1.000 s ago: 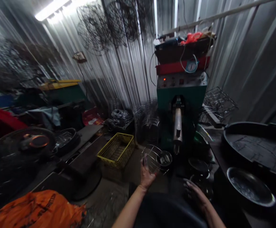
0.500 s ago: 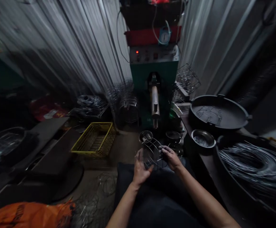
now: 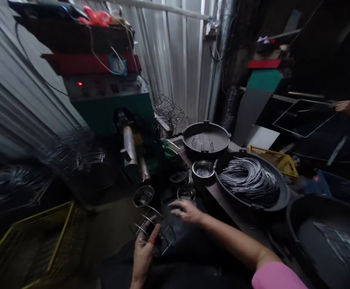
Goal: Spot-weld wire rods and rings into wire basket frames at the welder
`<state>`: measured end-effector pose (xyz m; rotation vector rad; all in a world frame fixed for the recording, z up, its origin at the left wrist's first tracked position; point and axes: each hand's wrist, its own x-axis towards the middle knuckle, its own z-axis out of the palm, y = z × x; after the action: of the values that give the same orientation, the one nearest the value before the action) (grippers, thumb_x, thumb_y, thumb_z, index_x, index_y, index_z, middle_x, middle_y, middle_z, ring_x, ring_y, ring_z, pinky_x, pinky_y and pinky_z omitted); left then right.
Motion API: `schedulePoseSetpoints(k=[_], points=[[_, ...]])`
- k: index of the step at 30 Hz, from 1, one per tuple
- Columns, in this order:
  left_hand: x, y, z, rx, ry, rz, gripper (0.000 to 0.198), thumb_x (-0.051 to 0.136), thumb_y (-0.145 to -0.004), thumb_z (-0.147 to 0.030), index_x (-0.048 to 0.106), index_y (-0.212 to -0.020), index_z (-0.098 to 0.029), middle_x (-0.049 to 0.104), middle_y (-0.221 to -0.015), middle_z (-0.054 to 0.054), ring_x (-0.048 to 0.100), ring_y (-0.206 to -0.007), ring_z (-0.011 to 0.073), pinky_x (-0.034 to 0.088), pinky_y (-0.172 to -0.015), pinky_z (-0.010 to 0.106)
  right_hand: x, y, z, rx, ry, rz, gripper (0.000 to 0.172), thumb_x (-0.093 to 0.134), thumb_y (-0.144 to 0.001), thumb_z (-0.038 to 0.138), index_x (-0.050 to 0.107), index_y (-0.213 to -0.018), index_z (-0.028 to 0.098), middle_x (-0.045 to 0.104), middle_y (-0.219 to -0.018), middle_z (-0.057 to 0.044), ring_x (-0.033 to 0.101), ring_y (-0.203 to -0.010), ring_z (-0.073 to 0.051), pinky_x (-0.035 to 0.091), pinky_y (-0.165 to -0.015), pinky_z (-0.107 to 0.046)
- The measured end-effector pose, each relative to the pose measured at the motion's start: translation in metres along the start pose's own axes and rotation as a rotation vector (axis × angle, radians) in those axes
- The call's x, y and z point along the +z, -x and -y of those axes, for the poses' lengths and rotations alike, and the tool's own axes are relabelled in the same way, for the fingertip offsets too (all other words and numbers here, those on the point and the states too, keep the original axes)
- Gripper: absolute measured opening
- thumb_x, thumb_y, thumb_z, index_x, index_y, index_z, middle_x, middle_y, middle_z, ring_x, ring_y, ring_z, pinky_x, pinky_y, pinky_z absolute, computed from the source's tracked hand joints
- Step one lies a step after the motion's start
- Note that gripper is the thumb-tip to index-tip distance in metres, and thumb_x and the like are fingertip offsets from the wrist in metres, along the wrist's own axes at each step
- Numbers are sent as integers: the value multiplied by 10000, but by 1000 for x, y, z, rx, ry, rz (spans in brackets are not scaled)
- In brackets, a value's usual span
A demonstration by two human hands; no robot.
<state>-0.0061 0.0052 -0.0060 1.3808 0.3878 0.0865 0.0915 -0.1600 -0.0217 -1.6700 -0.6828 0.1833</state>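
My left hand (image 3: 145,248) is closed around a small round frame of bent metal wire (image 3: 156,210), held low in front of my lap. Thumb and fingers pinch its wires, and the palm hides part of it. Just right of the frame is my right hand (image 3: 187,211), apart from it, fingers stretched loosely and slightly blurred. Small metal bowls lie close by: one bowl (image 3: 143,196) stands beyond the left hand, and another bowl (image 3: 186,192) is near the right fingertips. Above them, a green machine (image 3: 111,110) carries a metal arm (image 3: 129,144).
On the right, a black pan (image 3: 285,199) holds a coil of wires (image 3: 250,176); another pan (image 3: 190,150) and a steel bowl (image 3: 203,169) stand beyond. A yellow crate (image 3: 54,249) is at left. Another person's hand (image 3: 345,106) holds a wire frame (image 3: 309,135) at far right.
The view has swung to the right, bringing the coil pan and another person's hand into sight. My right hand has let go of the wire frame; my left hand now grips it.
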Motion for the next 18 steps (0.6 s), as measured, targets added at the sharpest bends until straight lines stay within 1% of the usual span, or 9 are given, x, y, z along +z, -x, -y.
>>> schedulePoseSetpoints(k=[1, 3, 4, 6, 8, 9, 12, 15, 18], points=[[2, -1, -2, -21, 19, -6, 633, 710, -589, -403, 505, -1159, -216, 579, -690, -23, 517, -521, 84, 418, -467, 175, -29, 3, -6, -13, 158, -80, 205, 614, -783, 304, 641, -941, 177, 603, -943, -60, 536, -893, -222, 407, -810, -322], [4, -3, -6, -36, 58, -40, 640, 725, -562, -400, 518, -1140, -220, 557, -674, -35, 482, -492, 64, 389, -442, 159, -93, 12, -19, 107, 406, -238, 174, 587, -787, 163, 632, -955, 168, 607, -956, -53, 542, -905, -207, 413, -820, -298], [5, -5, -9, -39, 72, -57, 640, 735, -545, -395, 530, -1124, -216, 554, -678, -36, 475, -492, 60, 386, -444, 156, -126, 18, -25, 216, 554, -321, 190, 583, -779, 112, 630, -955, 164, 605, -967, -50, 540, -920, -202, 407, -838, -286], [5, -8, -14, -34, 84, -83, 645, 748, -518, -386, 545, -1104, -208, 549, -676, -36, 466, -495, 56, 383, -449, 151, -186, 33, -35, 536, 893, -469, 205, 584, -799, 113, 623, -984, 193, 595, -1001, -27, 528, -953, -184, 395, -854, -246], [5, -10, -18, -25, 64, -99, 653, 753, -506, -384, 551, -1099, -201, 549, -675, -32, 467, -504, 59, 385, -458, 151, -235, 50, -41, 713, 1005, -606, 233, 547, -828, 104, 589, -1057, 110, 582, -1002, -116, 513, -975, -237, 386, -867, -304], [5, -11, -18, -19, 49, -104, 656, 752, -504, -390, 553, -1099, -198, 551, -679, -30, 467, -507, 60, 387, -462, 153, -254, 58, -43, 788, 1048, -670, 263, 529, -843, 114, 558, -1100, 68, 566, -1010, -164, 504, -982, -270, 390, -857, -343], [6, -14, -18, -20, 1, -105, 668, 744, -506, -417, 551, -1105, -192, 553, -687, -25, 470, -512, 67, 393, -470, 162, -290, 74, -49, 943, 1115, -795, 331, 557, -838, 164, 524, -1126, 4, 519, -1032, -249, 464, -1010, -348, 391, -825, -423], [8, -15, -16, -41, -42, -98, 664, 739, -511, -427, 549, -1109, -206, 554, -693, -26, 506, -562, 84, 404, -499, 161, -308, 75, -60, 1024, 1125, -821, 286, 614, -778, 141, 586, -1029, 5, 511, -1042, -256, 434, -1033, -370, 382, -823, -431], [8, -16, -12, -63, -51, -85, 661, 745, -491, -428, 558, -1091, -222, 566, -703, -25, 531, -595, 99, 408, -501, 162, -319, 70, -71, 1072, 1082, -850, 183, 525, -750, 25, 635, -891, -12, 550, -948, -263, 495, -947, -359, 402, -773, -420]])
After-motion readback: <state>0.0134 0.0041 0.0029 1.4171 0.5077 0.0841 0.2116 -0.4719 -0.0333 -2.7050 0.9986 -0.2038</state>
